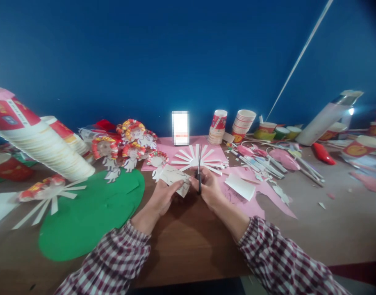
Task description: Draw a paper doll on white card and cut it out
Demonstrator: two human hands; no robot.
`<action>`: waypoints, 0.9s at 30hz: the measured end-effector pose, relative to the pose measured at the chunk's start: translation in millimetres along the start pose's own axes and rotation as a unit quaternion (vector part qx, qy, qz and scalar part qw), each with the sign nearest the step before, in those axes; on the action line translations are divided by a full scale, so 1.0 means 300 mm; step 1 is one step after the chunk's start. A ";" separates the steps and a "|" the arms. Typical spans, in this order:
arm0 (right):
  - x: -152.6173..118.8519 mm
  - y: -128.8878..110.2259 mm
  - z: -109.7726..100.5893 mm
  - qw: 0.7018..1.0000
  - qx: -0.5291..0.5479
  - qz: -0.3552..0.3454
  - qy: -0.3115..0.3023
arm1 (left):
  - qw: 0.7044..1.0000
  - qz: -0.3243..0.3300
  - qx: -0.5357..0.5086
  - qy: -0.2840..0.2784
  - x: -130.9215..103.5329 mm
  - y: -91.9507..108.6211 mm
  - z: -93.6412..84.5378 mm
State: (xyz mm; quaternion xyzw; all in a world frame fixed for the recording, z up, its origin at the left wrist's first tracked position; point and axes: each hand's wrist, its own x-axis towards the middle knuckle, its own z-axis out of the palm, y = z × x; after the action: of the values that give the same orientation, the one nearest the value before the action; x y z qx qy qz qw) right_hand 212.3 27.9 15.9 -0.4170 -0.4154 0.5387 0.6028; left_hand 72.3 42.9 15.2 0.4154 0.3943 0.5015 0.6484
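My left hand (163,197) pinches a small piece of white paper (174,177) with dark drawn lines on it. Close beside it, my right hand (210,189) grips a pair of dark-handled scissors (199,180), blades pointing up and away from me. The tips of my right fingers come close to the paper's right edge; whether they touch it I cannot tell. Just beyond the hands lies a paper cup cut into white radiating strips (196,157), spread flat on a pink sheet (163,148).
A green paper oval (98,213) lies at left, near stacked paper cups (49,141) and several red-and-yellow decorated cutouts (132,151). At right are pink scraps (276,196), a curled white piece (240,186), pens (261,162) and a red object (323,154). Cup stacks (243,123) stand by the blue wall.
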 end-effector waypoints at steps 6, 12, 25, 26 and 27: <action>0.008 0.011 -0.005 0.991 -0.095 -0.079 0.052 | 0.999 -0.024 -0.027 -0.011 0.017 -0.004 -0.009; -0.010 0.034 -0.005 0.935 -0.264 -0.218 0.092 | 0.996 -0.041 -0.077 -0.024 0.021 -0.006 -0.012; -0.028 0.013 -0.035 0.801 -0.469 -0.371 -0.039 | 0.988 -0.058 -0.119 -0.076 0.014 -0.004 -0.032; -0.027 0.016 -0.035 0.797 -0.472 -0.373 -0.053 | 0.989 -0.048 -0.118 -0.073 0.016 -0.007 -0.039; -0.026 0.019 -0.035 0.794 -0.474 -0.375 -0.067 | 0.990 -0.042 -0.117 -0.071 0.018 -0.009 -0.045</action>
State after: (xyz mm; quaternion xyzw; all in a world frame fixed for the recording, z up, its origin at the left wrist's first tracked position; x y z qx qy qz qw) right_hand 219.8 19.9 6.9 -0.4251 -0.7820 0.0327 0.4547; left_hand 61.6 49.8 7.6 0.3543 0.3027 0.4853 0.7398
